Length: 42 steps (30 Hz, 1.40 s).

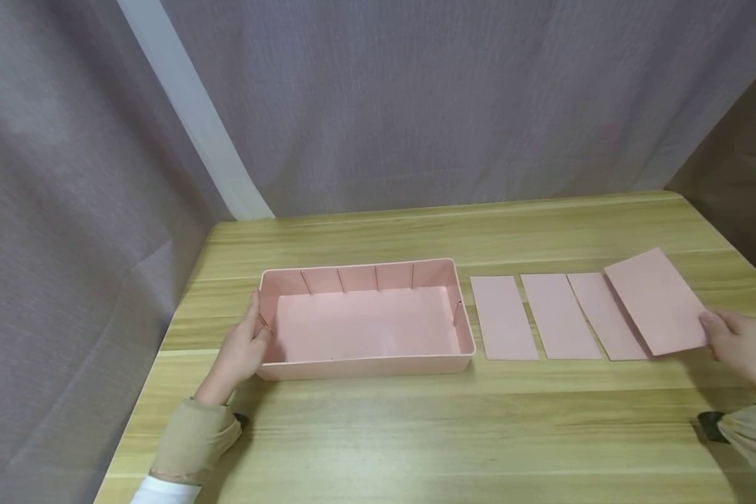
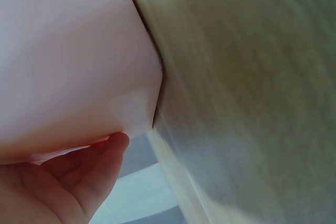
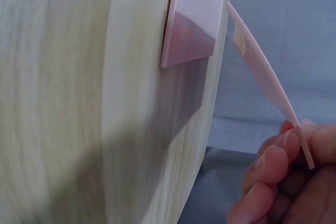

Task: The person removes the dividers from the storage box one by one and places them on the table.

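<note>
A pink open-topped plastic box point(image 1: 365, 367) sits on the table, with slots along its inner walls. At its left end my left hand point(image 1: 242, 346) grips the short wall; in the left wrist view its fingers point(image 2: 102, 174) lie along that end. My right hand point(image 1: 740, 346) pinches a flat pink divider panel point(image 1: 658, 301) by its near right corner. The panel is tilted and raised over a row of similar panels. In the right wrist view the raised panel point(image 3: 265, 74) appears edge-on between thumb and fingers.
Three more pink panels lie flat right of the box: one close beside it point(image 1: 504, 318), a middle panel point(image 1: 561, 318) and a right panel point(image 1: 595, 318) partly covered by the raised one. The wooden table point(image 1: 403, 434) ends at a grey curtain point(image 1: 416, 105) behind.
</note>
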Tool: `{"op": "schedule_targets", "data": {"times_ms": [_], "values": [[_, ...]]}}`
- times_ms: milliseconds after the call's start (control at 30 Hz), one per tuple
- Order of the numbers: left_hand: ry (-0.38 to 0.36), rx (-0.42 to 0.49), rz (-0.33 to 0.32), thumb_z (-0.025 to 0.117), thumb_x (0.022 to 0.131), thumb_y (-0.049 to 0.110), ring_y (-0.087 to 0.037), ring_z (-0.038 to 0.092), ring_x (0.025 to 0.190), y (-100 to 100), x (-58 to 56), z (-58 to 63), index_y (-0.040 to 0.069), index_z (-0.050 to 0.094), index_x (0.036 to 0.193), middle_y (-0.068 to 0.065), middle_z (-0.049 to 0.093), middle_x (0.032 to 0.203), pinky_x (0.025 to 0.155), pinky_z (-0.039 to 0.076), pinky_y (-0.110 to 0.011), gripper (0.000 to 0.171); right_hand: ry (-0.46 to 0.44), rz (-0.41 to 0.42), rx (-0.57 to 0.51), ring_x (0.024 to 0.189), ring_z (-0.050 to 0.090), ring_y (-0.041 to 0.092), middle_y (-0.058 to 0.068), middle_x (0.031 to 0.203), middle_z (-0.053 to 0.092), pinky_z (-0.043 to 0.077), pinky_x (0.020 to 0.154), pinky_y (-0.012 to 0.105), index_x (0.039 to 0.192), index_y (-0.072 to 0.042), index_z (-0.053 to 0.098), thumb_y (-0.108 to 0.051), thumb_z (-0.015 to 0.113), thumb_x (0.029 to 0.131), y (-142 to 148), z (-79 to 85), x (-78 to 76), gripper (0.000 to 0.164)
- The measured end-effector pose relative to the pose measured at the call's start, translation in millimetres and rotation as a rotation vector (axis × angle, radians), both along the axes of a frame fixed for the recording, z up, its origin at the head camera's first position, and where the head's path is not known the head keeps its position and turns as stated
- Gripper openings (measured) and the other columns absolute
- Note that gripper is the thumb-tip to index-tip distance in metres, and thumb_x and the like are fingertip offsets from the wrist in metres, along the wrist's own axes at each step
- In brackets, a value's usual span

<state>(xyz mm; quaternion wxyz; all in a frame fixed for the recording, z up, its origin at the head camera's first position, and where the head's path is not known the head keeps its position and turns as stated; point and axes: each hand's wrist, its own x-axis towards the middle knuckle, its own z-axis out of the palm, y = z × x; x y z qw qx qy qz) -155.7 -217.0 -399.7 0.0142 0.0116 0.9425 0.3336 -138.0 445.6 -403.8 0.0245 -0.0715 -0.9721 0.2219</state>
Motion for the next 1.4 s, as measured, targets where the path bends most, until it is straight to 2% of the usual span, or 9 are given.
{"op": "schedule_targets", "data": {"times_ms": [67,133,267,467,633,933,1100,1333,1400], "values": [[-0.005,-0.002,0.002,0.039,0.091,0.013,-0.025,0.045,0.066,0.0,-0.1,0.0,0.011,-0.002,0.144,-0.026,0.051,0.092,0.078,0.042,-0.047,0.067,0.006,-0.007,-0.004,0.054,0.040,0.018,0.005,0.057,0.046,0.035,0.051,0.037,0.101,0.014,0.043,-0.032,0.022,0.098,5.1,-3.8,-1.3,0.051],[-0.010,0.000,0.002,0.039,0.091,0.013,-0.024,0.044,0.062,-0.1,0.0,0.1,0.012,-0.002,0.144,-0.026,0.051,0.091,0.078,0.042,-0.046,0.067,0.014,-0.006,-0.018,0.053,0.040,0.018,0.005,0.056,0.046,0.035,0.050,0.037,0.105,0.017,0.041,-0.031,0.023,0.098,9.8,-7.5,-2.6,0.052],[-0.017,0.003,0.003,0.039,0.091,0.013,-0.022,0.042,0.059,-0.3,0.5,0.8,0.012,-0.002,0.144,-0.028,0.052,0.098,0.077,0.042,-0.047,0.067,0.053,-0.004,-0.046,0.050,0.040,0.017,0.006,0.055,0.046,0.034,0.048,0.036,0.108,0.018,0.041,-0.027,0.025,0.098,24.5,-21.2,-6.9,0.049],[-0.018,0.000,0.001,0.038,0.091,0.012,-0.021,0.040,0.056,-1.4,0.4,1.1,0.012,-0.002,0.144,-0.030,0.052,0.102,0.075,0.043,-0.046,0.067,0.089,-0.011,-0.041,0.046,0.040,0.013,0.005,0.053,0.047,0.034,0.045,0.033,0.104,0.015,0.046,-0.030,0.026,0.098,60.8,-58.2,-19.9,0.050],[-0.016,0.004,0.002,0.038,0.091,0.012,-0.021,0.039,0.055,-1.6,0.5,0.7,0.011,-0.002,0.144,-0.031,0.051,0.104,0.074,0.043,-0.046,0.067,0.089,-0.005,-0.056,0.047,0.039,0.014,0.006,0.054,0.047,0.032,0.044,0.033,0.098,0.011,0.049,-0.030,0.026,0.098,73.2,-68.1,-23.2,0.047],[-0.033,0.004,0.006,0.039,0.091,0.013,-0.020,0.039,0.054,-1.0,0.9,1.4,0.013,-0.003,0.144,-0.019,0.049,0.077,0.071,0.044,-0.044,0.068,0.065,-0.026,-0.050,0.049,0.039,0.013,0.004,0.053,0.046,0.033,0.047,0.033,0.100,0.012,0.047,-0.030,0.025,0.098,65.5,-56.9,-18.1,0.047],[-0.038,0.001,0.009,0.039,0.091,0.013,-0.020,0.039,0.053,-0.6,0.4,2.4,0.014,-0.004,0.144,-0.012,0.043,0.067,0.066,0.044,-0.041,0.068,0.072,-0.031,-0.042,0.048,0.039,0.012,0.004,0.053,0.047,0.034,0.045,0.032,0.102,0.013,0.047,-0.032,0.024,0.098,71.0,-63.1,-20.0,0.050],[-0.035,0.004,0.008,0.039,0.091,0.013,-0.019,0.038,0.052,-0.4,1.1,1.6,0.014,-0.003,0.144,-0.011,0.041,0.065,0.065,0.043,-0.040,0.068,0.052,-0.004,-0.048,0.047,0.036,0.014,0.005,0.051,0.043,0.033,0.045,0.033,0.092,0.022,0.043,-0.016,0.026,0.098,18.0,-10.9,-3.0,0.042],[-0.037,0.005,0.007,0.039,0.091,0.013,-0.019,0.038,0.052,-0.3,1.5,2.0,0.014,-0.003,0.144,-0.011,0.040,0.065,0.063,0.043,-0.040,0.068,0.038,-0.003,-0.049,0.047,0.036,0.014,0.004,0.052,0.043,0.033,0.046,0.033,0.095,0.023,0.042,-0.016,0.025,0.098,13.4,-6.5,-1.7,0.043]]}}
